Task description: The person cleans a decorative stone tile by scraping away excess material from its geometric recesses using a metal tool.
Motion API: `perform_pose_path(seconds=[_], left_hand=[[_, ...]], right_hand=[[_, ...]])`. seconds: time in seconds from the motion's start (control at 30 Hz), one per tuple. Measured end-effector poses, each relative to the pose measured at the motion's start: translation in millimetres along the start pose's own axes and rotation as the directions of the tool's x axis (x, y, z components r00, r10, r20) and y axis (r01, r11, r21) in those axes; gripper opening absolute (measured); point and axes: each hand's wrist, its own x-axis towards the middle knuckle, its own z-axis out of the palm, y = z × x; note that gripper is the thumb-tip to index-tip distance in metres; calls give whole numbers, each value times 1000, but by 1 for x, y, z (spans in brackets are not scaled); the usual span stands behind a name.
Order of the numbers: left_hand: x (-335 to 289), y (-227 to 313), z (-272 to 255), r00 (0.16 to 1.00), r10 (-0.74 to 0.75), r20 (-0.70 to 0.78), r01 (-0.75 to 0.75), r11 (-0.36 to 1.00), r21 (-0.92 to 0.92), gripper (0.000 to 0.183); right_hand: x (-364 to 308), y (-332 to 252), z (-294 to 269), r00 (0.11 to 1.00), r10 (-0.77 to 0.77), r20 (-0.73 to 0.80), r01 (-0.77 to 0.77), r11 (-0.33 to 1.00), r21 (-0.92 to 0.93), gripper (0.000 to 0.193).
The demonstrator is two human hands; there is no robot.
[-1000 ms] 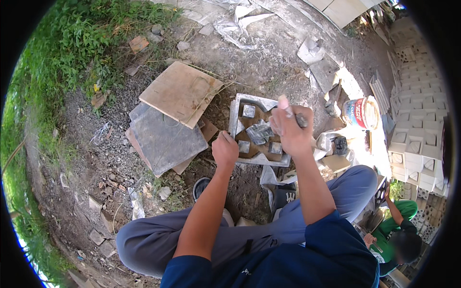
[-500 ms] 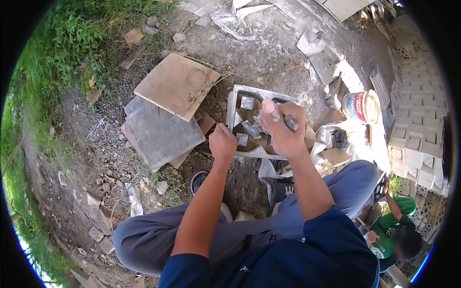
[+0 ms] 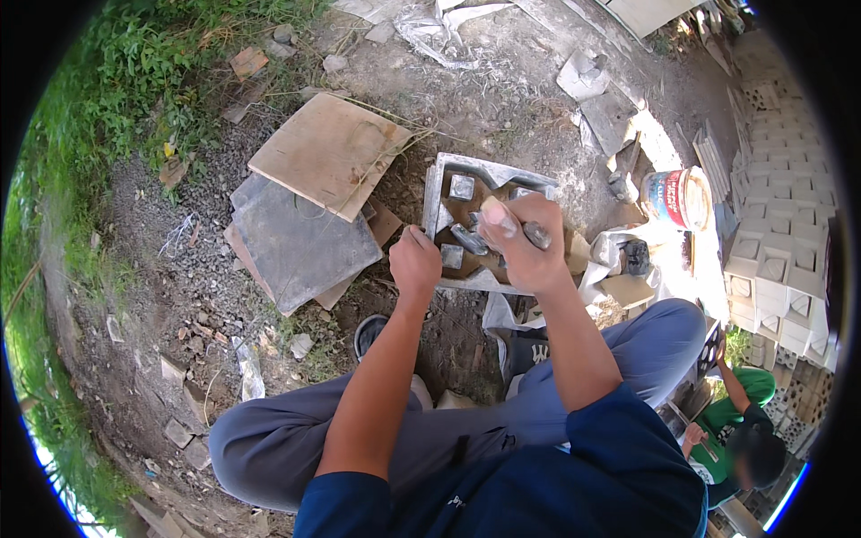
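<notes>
In front of me on the ground is a grey rectangular mould with raised walls and square grey blocks standing inside. My left hand has its fingers curled closed at the mould's left rim, gripping it. Over the mould's right half, my right hand is closed around a grey tool with a rounded end that sticks out of the fist, thumb on top. Below the thumb, a shiny grey piece lies between the blocks; whether it belongs to the tool I cannot tell. The hand hides much of the mould's right side.
A tan square board lies on a grey slab to the left. Right of the mould are a paint bucket and a pale sack. Pale blocks are stacked far right, near another person. Plants border the left.
My right hand has shifted slightly left and lower over the mould with the tool. My left hand stays at the rim, and the mould appears slightly higher in view.
</notes>
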Motion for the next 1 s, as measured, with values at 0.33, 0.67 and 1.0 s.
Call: perform_pose_path(seconds=[0.33,0.67,1.0], left_hand=[[1,0,0,998,-39,45,39,999,-8,38],[-1,2,-4,994,-89,58,90,996,-18,34],[1,7,-3,997,-70,35,72,995,-63,35]], right_hand=[[11,-21,15,994,38,-99,-24,990,139,36],[14,-22,13,995,29,-97,-16,990,138,42],[24,-10,19,985,122,-124,-91,969,228,58]])
